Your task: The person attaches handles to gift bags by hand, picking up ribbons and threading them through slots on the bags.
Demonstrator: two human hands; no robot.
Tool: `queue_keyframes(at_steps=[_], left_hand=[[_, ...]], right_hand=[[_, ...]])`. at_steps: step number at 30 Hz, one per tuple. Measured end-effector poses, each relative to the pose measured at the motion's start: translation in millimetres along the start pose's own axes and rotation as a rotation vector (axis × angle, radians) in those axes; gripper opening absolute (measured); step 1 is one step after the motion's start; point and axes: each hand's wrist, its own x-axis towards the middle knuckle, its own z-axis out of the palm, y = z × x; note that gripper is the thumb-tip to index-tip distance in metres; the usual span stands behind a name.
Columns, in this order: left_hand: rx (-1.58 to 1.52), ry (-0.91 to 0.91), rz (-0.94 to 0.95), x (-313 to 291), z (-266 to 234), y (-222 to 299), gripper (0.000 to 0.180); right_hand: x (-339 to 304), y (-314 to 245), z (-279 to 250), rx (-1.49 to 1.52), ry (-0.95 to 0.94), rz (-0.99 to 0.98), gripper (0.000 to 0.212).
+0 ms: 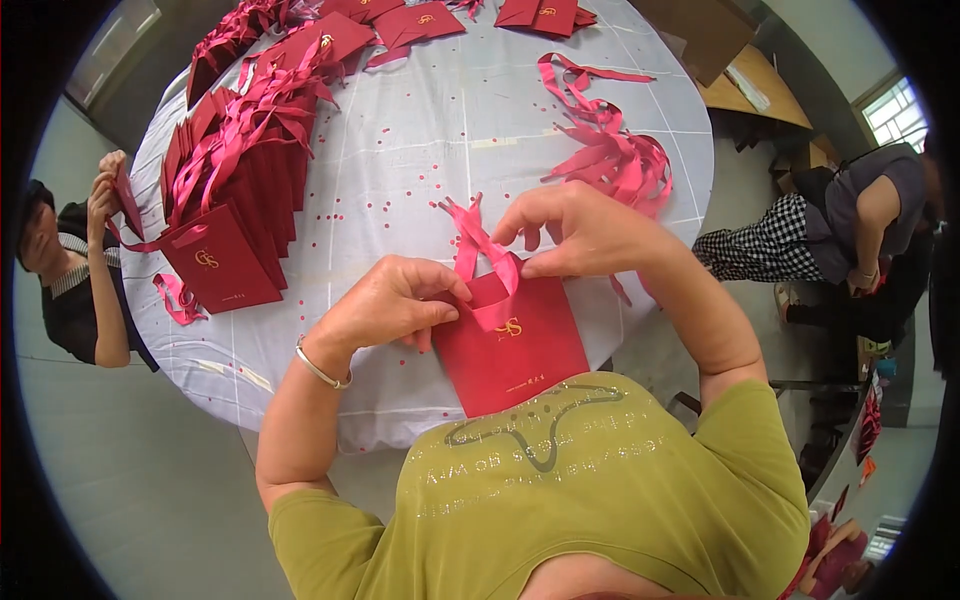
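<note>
A red paper gift bag (515, 355) with a gold emblem lies flat at the table's near edge, just before my body. Its pink ribbon (492, 312) loops over the upper part, and the loose ends stretch away from me past the bag's top. My right hand (575, 232) pinches the ribbon on the right, thumb and forefinger closed on it. At the bag's upper left edge is my left hand (400, 305), its thumb and fingers closed together there. What the left fingertips grip, ribbon or bag edge, is hard to make out.
A round table (400, 225) under a white cloth carries scattered red dots. Many red bags (235, 200) with ribbons stand stacked at left; flat bags (420, 22) lie at the far side. Loose pink ribbons (615, 165) lie at right. People (75, 270) sit left and stand (840, 220) right.
</note>
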Motion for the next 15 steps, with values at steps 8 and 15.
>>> queue_keyframes(at_steps=[8, 15], left_hand=[[-0.002, 0.02, 0.02, 3, -1, -4, 0.014], [-0.016, 0.002, 0.022, -3, -1, 3, 0.014]], right_hand=[[7, 11, 3, 0.446, -0.147, 0.274, 0.015], [9, 20, 7, 0.641, -0.205, 0.249, 0.015]])
